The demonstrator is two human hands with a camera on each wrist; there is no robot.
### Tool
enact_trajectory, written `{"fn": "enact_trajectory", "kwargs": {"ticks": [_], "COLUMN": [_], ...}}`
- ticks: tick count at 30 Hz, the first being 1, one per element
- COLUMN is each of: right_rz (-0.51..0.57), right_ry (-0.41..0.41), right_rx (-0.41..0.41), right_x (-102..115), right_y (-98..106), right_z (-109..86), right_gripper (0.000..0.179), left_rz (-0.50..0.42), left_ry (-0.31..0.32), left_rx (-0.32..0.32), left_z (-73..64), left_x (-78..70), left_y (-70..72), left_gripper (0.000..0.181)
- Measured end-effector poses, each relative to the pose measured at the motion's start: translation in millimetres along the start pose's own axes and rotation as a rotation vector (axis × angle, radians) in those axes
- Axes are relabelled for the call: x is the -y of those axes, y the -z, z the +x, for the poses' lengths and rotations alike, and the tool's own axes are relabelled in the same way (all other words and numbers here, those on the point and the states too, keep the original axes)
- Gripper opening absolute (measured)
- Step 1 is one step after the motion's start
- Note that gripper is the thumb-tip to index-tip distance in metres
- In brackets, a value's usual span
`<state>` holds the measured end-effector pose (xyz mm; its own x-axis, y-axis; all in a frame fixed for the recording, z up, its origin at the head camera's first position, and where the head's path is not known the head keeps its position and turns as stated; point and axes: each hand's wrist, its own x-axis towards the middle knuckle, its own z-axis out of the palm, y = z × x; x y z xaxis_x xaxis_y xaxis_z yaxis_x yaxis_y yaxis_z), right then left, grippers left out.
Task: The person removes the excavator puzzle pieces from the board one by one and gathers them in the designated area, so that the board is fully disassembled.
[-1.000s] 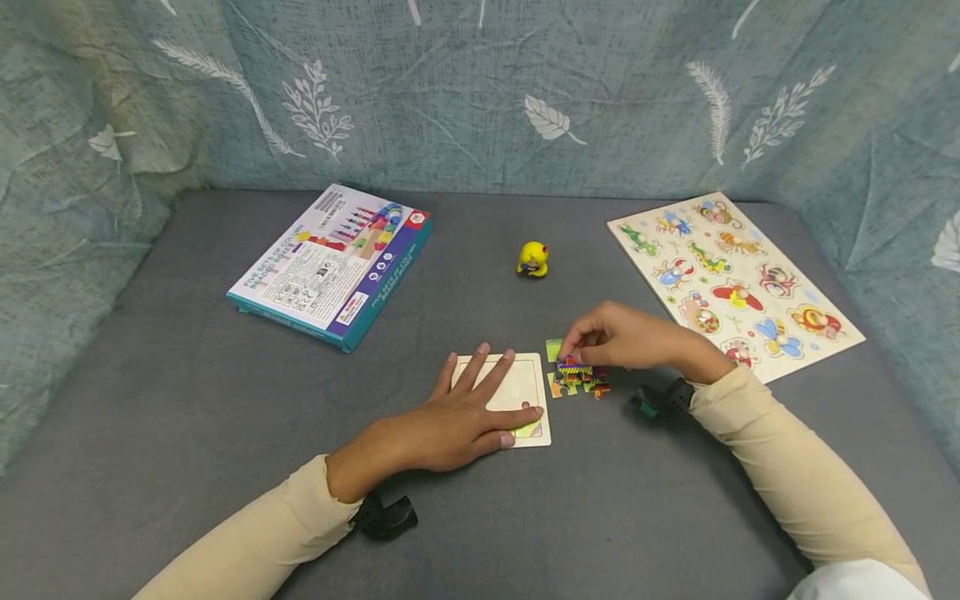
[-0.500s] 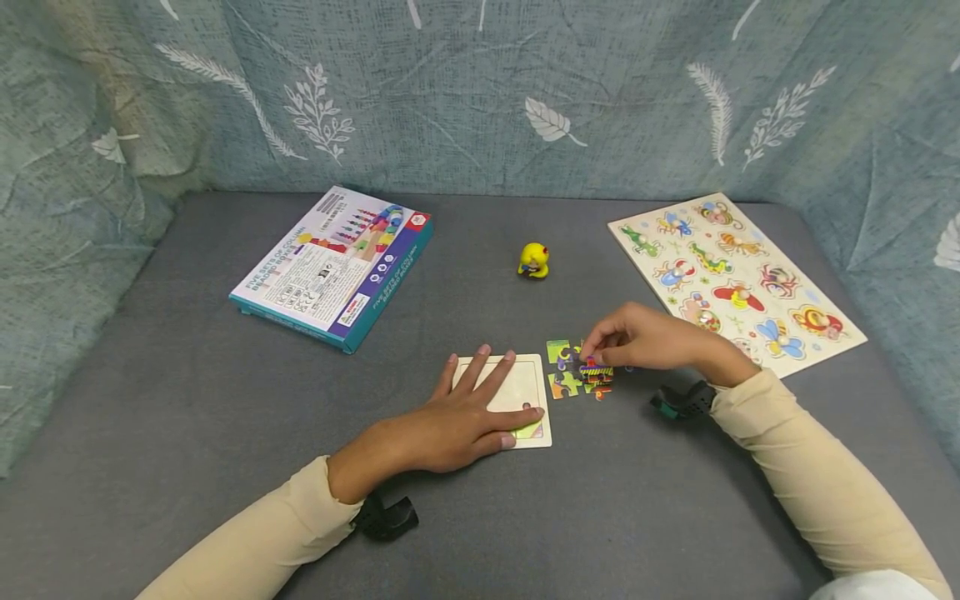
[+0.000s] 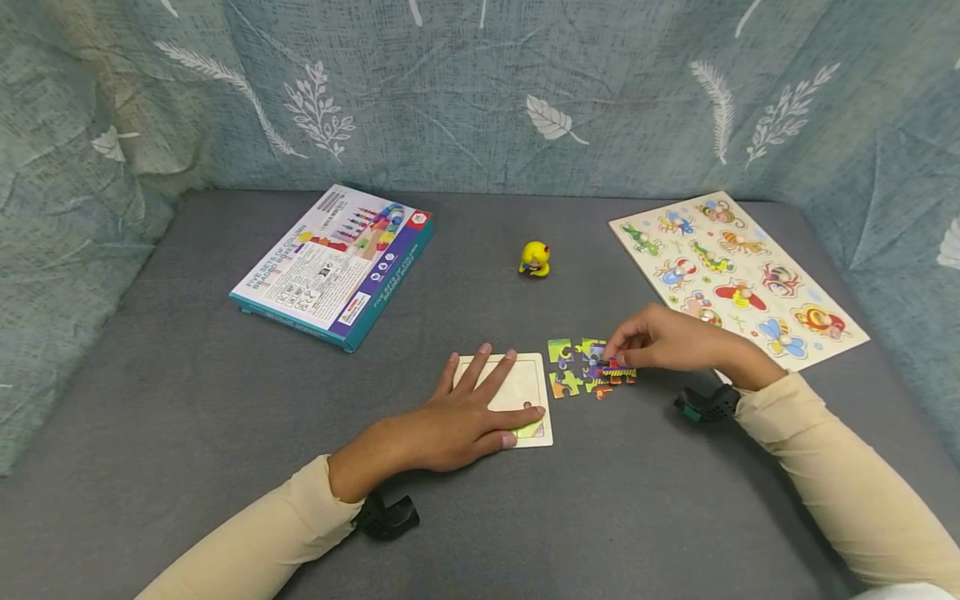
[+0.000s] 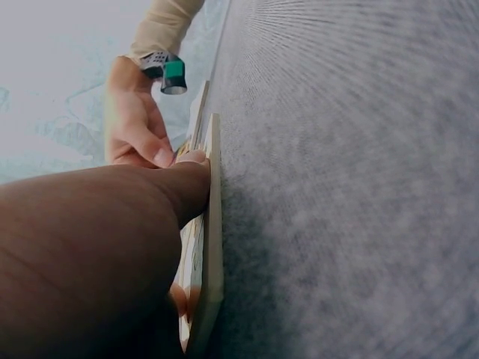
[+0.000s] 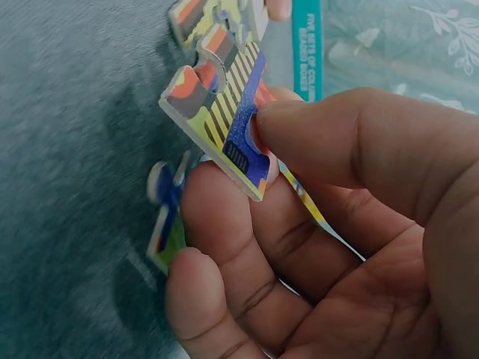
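Observation:
My left hand (image 3: 457,425) lies with spread fingers on a square wooden puzzle tray (image 3: 528,379), whose inside shows pale wood and a small printed patch near the thumb. Just right of the tray, my right hand (image 3: 663,340) pinches a colourful jigsaw piece (image 5: 224,112) between thumb and fingers; stripes, blue and orange show on its face in the right wrist view. It is tilted above several loose jigsaw pieces (image 3: 566,383) on the grey table. Another piece (image 5: 171,213) appears below the fingers in that view. The left wrist view shows the left thumb (image 4: 191,183) at the tray's edge.
A boxed bead set (image 3: 330,267) lies at the back left. A small yellow toy figure (image 3: 534,259) stands at the back middle. On the right is a wooden insect puzzle board (image 3: 738,279), close to the right forearm. A patterned cloth (image 3: 465,100) hangs behind the table.
My right hand has moved to the right with the pinched jigsaw piece, uncovering more of the loose pieces beside the tray. The left hand has stayed on the tray.

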<state>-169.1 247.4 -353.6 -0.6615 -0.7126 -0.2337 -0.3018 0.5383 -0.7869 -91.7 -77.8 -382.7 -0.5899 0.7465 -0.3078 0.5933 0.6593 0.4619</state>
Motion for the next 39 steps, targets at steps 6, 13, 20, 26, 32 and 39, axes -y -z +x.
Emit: {"fn": "enact_trajectory", "kwargs": {"ticks": [6,13,20,26,32,39], "right_rz": [0.001,0.000,-0.029,-0.037,-0.032,-0.038], "right_ry": [-0.021,-0.032,-0.039,-0.045,-0.051,-0.055], "right_rx": [-0.014,-0.009,0.009,0.008,0.015,-0.001], "right_x": [-3.9,-4.7,-5.3,-3.6,0.0,3.5], "right_y": [0.3,-1.6,-1.3,-0.5,-0.2,1.0], "right_z": [-7.3,-9.5,-8.6,-9.2,-10.9,-11.1], "right_gripper": [0.015,0.015,0.016,0.016,0.017,0.016], "left_rz": [0.001,-0.009,-0.006,-0.012,-0.009,0.004], "left_ry": [0.002,0.015,0.022,0.003,-0.006,-0.019], "left_rx": [0.001,0.007,0.005,-0.001,-0.009,-0.016], "left_z": [-0.3,-1.4,-1.1,-1.1,-0.6,-0.6], "left_x": [-0.4,-1.3,-1.3,-0.5,0.7,1.4], "left_y": [0.7,0.4,-0.3,0.4,-0.6,-1.1], "left_gripper": [0.047,0.047,0.047,0.047,0.047,0.048]}}
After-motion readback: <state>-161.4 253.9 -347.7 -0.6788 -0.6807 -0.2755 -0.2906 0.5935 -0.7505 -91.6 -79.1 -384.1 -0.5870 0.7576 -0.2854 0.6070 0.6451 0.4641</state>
